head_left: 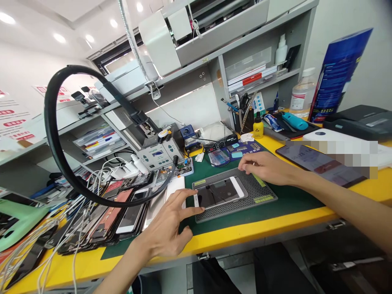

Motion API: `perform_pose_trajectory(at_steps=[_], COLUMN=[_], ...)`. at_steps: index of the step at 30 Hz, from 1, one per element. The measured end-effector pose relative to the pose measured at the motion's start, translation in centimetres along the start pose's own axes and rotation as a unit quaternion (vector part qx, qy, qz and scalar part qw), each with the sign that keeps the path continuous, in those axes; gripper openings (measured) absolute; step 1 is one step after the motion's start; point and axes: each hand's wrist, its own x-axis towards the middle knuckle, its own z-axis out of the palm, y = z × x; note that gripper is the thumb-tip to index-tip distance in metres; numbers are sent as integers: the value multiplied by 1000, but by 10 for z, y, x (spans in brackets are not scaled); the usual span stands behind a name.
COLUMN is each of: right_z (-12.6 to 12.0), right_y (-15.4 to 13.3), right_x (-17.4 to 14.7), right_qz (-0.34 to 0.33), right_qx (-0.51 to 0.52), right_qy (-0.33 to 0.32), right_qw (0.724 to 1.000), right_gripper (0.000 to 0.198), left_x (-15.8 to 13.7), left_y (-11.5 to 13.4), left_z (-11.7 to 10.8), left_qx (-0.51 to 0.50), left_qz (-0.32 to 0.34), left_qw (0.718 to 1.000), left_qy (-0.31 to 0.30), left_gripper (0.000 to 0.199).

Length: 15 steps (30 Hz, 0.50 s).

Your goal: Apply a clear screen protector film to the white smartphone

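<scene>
White phone point(218, 194) lies screen-up on perf. mat point(259, 191); prob. light, stiff, slick, glass fragile, best held by long edges. L hand point(171, 222) part-open, fingertips at phone's L end, thumb free, no grip. R hand point(268, 166) loosely curled, nr mat's far R corner, nothing visible in it.

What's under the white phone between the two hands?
A gray patterned pad, showing around the white phone, with a green mat beneath. Whatever lies directly under the phone is covered.
</scene>
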Motion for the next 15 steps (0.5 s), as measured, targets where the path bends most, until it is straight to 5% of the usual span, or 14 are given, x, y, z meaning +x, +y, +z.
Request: perform_pose_trajectory(at_steps=[15], right_z=[-1], right_y=[-1], right_x=[-1], right_qz=[0], right_qx=[7], right_qy=[-6], right_qw=[1000], right_gripper=[29], left_x=[26], left_y=[8], left_z=[-2], left_qx=[-6], left_qz=[21], left_qw=[1000], left_qy=[-18], left_gripper=[70])
